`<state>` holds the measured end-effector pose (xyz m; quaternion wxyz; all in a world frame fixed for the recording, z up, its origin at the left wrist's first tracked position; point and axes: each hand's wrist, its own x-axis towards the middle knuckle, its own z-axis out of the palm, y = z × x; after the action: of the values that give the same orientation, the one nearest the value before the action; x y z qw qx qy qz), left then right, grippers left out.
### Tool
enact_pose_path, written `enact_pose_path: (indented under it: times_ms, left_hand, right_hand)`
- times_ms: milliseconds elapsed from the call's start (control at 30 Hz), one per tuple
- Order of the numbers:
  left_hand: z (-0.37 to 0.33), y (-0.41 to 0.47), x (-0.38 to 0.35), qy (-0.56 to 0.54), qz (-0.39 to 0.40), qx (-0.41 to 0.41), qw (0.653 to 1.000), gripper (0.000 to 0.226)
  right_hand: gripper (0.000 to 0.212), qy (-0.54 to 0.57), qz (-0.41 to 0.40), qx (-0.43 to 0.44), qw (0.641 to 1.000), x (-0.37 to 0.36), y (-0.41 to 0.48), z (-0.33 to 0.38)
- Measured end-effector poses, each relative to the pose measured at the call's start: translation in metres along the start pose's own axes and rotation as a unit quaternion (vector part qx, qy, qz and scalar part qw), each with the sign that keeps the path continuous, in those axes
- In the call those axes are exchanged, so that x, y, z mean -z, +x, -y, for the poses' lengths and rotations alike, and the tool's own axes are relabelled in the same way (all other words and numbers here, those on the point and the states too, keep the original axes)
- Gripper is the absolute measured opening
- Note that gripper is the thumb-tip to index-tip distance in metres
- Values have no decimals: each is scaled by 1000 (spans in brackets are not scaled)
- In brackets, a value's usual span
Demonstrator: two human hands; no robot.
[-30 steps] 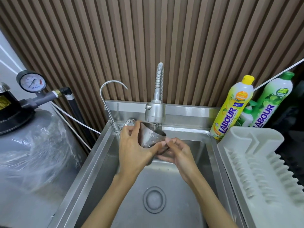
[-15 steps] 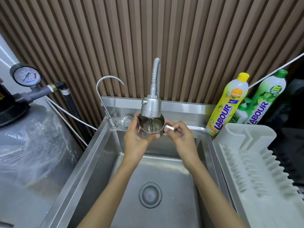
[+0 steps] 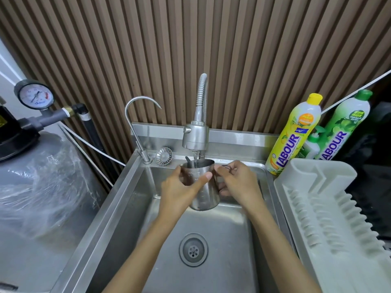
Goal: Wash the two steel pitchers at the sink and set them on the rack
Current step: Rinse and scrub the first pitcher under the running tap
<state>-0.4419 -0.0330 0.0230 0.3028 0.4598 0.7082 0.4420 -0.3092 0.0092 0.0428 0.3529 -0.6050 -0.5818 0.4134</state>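
Note:
A steel pitcher (image 3: 204,190) is held upright over the sink (image 3: 135,191), directly under the spray faucet (image 3: 195,136). A thin stream of water runs from the faucet into the pitcher's mouth. My left hand (image 3: 179,191) wraps around the pitcher's left side, thumb across its front. My right hand (image 3: 238,182) pinches the pitcher's handle on its right side. Only one pitcher is in view. The white dish rack (image 3: 330,218) stands to the right of the sink with nothing on it.
A thin gooseneck tap (image 3: 135,115) and a loose strainer (image 3: 164,156) sit at the sink's back left. Two dish soap bottles, a yellow one (image 3: 294,134) and a green one (image 3: 340,127), stand behind the rack. A tank wrapped in plastic (image 3: 42,187) with a pressure gauge (image 3: 33,95) is on the left.
The pitcher has turned from tilted to upright and sits a little lower under the faucet. My right hand shifted from the pitcher's base to its handle.

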Motion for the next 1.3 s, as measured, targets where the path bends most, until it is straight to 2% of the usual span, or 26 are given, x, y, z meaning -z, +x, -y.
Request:
enact_pose_path:
  times_ms: [67,133,200,267,367,433,500,567,633,667,733,800,867,900,967,1033,1100,1200,1233,1300]
  left_hand:
    - [4,4,-4,-124,68,17,990,37]
    - [7,9,-9,-180,94,-6,979,40]
    - [5,13,-9,-197,81,-51,976,50]
    - [4,19,-7,-195,37,-86,976,63]
    - [2,21,-1,-94,-37,-164,981,78]
    - [0,15,3,-29,-84,-211,974,77]
    - [-1,7,7,23,-126,-217,968,78]
    - [4,2,8,74,-156,-170,970,85]
    - [7,-1,7,119,-151,-100,976,97]
    - [7,-2,6,125,-133,-74,980,94]
    - [8,-3,5,84,-88,-38,992,69]
    - [10,0,4,5,-13,2,1000,47]
    - [14,5,-1,-59,59,15,996,44]
    - [14,7,-4,-84,76,13,993,49]
    - [11,9,-10,-157,72,1,985,56]
    - [2,11,-13,-229,40,-27,972,59]
    - [-5,14,-9,-239,-12,-71,968,66]
    - [-8,14,2,-110,-81,-161,977,75]
    - [-8,12,6,-64,-96,-176,978,79]
    - [-7,7,11,-1,-110,-173,979,81]
  right_hand:
    - [27,-89,-44,42,994,3,-4,7]
    - [23,-88,-68,85,990,3,-10,10]
    - [23,23,-62,91,994,0,-11,8]
    - [22,175,-9,66,982,-7,-6,1]
    - [20,380,101,25,919,-22,3,-10]
    - [20,452,161,0,877,-28,7,-16]
    - [17,417,181,-16,890,-28,7,-20]
    - [16,350,169,-17,921,-25,2,-19]
    - [18,293,143,-24,945,-21,-3,-15]
    - [19,265,127,-32,955,-16,-4,-12]
    - [23,176,79,-38,980,-7,-5,-4]
    - [28,21,12,4,1000,3,-7,6]
    - [27,-126,-41,71,989,7,-11,15]
    - [25,-148,-56,99,982,6,-14,17]
    - [18,-88,-55,125,987,3,-16,18]
    - [18,50,-28,118,991,-1,-10,13]
    - [22,194,34,96,976,-5,-4,6]
    - [21,368,122,31,921,-14,1,-7]
    - [19,390,133,11,911,-17,1,-11]
    - [15,373,136,-13,918,-20,-3,-13]
